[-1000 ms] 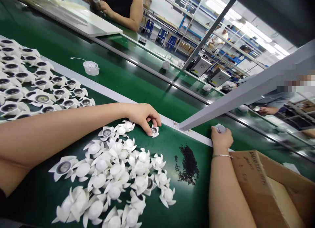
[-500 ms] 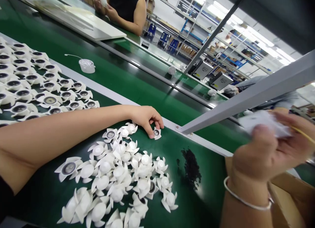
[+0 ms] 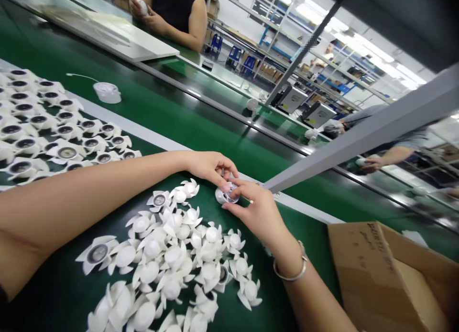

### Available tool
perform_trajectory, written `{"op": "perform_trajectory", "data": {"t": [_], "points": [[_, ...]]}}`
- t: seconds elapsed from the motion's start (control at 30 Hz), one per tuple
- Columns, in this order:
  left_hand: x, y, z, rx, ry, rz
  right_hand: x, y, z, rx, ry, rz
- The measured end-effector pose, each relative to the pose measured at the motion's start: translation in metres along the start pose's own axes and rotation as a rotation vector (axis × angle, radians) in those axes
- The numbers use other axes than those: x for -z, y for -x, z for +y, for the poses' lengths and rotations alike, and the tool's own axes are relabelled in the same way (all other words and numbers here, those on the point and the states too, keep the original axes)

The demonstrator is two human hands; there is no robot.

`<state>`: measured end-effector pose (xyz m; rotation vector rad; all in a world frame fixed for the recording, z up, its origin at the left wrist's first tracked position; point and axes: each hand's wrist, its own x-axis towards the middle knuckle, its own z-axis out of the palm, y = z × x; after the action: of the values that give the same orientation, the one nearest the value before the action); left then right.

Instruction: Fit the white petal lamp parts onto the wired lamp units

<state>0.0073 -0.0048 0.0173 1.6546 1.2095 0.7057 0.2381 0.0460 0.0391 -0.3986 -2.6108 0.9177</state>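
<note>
Left hand (image 3: 208,168), right hand (image 3: 255,210) grip a fan rotor (image 3: 226,194); belt edge (image 3: 304,204) beyond.

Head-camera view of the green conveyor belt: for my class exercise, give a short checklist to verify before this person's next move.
1. Left hand and right hand both on the small white plastic bladed part: ok.
2. Heap of white plastic bladed parts within reach on the green conveyor belt: ok.
3. Brown cardboard box open: ok.
4. Box contents: cannot tell.
5. Right hand clear of the grey metal strut: cannot tell.
</note>
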Motion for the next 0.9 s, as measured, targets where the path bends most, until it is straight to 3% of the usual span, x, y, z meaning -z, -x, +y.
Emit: {"op": "perform_trajectory", "data": {"t": [0.2,0.33,0.47,0.6,0.7,0.8,0.9], "points": [[0.007,-0.004,0.009,0.115,0.02,-0.109,-0.004,-0.004,-0.004,-0.105,0.029,-0.043],[0.009,-0.006,0.014,0.195,0.015,-0.123,-0.004,-0.006,-0.008,-0.146,0.095,-0.051],[0.007,-0.003,0.015,0.207,0.007,-0.083,0.0,-0.006,-0.006,-0.075,0.157,-0.078],[0.011,0.003,0.005,0.141,0.068,0.044,0.005,-0.009,0.001,0.068,0.211,-0.167],[0.013,0.003,-0.005,0.086,0.327,0.277,0.012,-0.01,-0.005,0.01,0.41,0.026],[0.011,0.0,-0.009,0.042,0.566,0.569,0.033,0.001,-0.032,-0.065,0.507,0.264],[0.006,-0.003,-0.007,0.043,0.589,0.617,0.066,0.037,-0.062,-0.142,0.578,0.46]]}}
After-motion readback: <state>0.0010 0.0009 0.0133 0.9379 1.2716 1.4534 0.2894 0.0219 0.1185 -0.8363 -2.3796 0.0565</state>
